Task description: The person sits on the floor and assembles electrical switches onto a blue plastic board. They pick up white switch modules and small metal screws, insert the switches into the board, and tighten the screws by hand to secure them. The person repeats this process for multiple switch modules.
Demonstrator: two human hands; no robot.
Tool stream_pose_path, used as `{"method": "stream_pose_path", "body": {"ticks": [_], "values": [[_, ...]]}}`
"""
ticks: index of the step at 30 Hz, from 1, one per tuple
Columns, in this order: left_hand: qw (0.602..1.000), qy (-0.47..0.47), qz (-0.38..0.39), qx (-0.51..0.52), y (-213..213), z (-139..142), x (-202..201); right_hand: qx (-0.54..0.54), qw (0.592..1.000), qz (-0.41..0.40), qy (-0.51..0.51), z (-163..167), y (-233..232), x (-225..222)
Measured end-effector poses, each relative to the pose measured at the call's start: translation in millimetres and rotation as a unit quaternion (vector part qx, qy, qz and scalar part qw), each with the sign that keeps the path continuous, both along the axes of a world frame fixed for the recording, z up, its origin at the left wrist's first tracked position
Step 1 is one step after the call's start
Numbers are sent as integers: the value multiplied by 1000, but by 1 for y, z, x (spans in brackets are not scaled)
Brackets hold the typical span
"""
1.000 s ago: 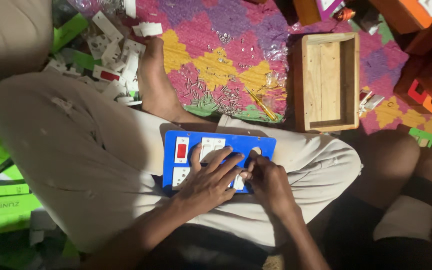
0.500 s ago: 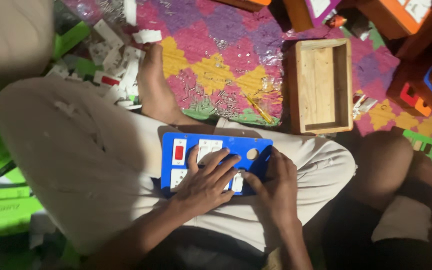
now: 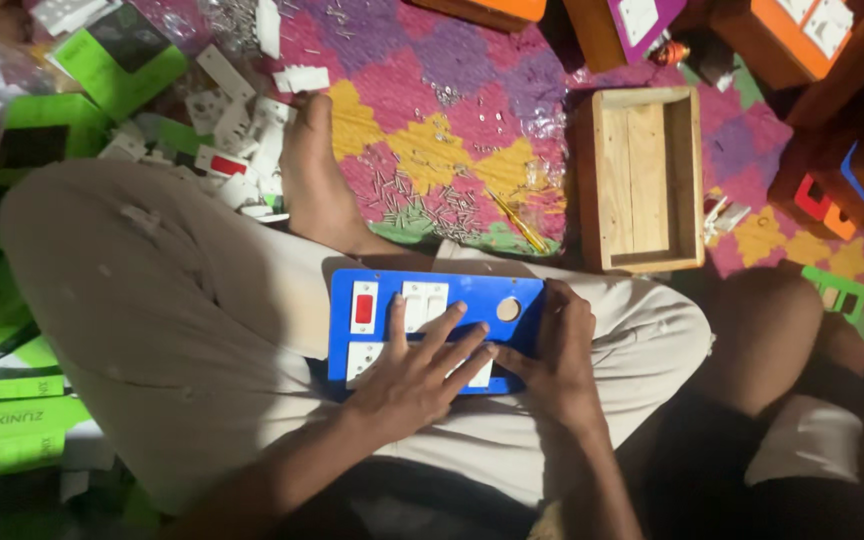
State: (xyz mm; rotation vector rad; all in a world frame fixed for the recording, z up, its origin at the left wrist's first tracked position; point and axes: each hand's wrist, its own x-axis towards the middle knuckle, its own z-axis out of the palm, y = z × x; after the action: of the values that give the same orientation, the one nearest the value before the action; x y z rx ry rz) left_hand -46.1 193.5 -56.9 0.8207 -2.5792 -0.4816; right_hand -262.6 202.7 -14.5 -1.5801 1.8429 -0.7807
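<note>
A blue rectangular panel (image 3: 472, 292) lies across my lap, fitted with white switch modules, one red rocker switch (image 3: 363, 309) and a round hole (image 3: 508, 309). My left hand (image 3: 417, 370) rests flat on the panel's lower middle, fingers spread over the white modules. My right hand (image 3: 552, 350) grips the panel's right end, thumb pressing near a white module at the lower edge. My bare foot (image 3: 314, 170) stretches onto the patterned mat.
An empty wooden box (image 3: 597, 180) sits on the colourful mat (image 3: 432, 120) ahead of my knee, with scattered screws (image 3: 432, 200) and a yellow screwdriver (image 3: 520, 222). White switch parts (image 3: 237, 140) and green cartons (image 3: 12, 420) lie left. Orange and purple boxes stand at the top right.
My right hand has slid from the panel's lower middle to its right end. My left hand stays spread on the modules. The view has shifted slightly.
</note>
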Motion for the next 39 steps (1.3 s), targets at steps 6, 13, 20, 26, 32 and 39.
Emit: {"method": "stream_pose_path", "body": {"ticks": [6,13,20,26,32,39], "values": [[998,16,33,-49,-1,11,1,113,990,-77,-31,16,-30,-54],[955,230,154,107,-3,42,16,30,997,49,-54,-64,-167,-79],[371,585,340,636,-37,-2,61,87,939,144,301,-148,-258,-36],[356,634,267,633,-40,-18,61,74,905,209,363,-178,-258,-40],[338,575,248,702,-44,-32,55,98,917,129,365,-136,-247,-13],[350,549,293,700,-41,-50,44,-70,993,80,-53,-15,-137,36]]}}
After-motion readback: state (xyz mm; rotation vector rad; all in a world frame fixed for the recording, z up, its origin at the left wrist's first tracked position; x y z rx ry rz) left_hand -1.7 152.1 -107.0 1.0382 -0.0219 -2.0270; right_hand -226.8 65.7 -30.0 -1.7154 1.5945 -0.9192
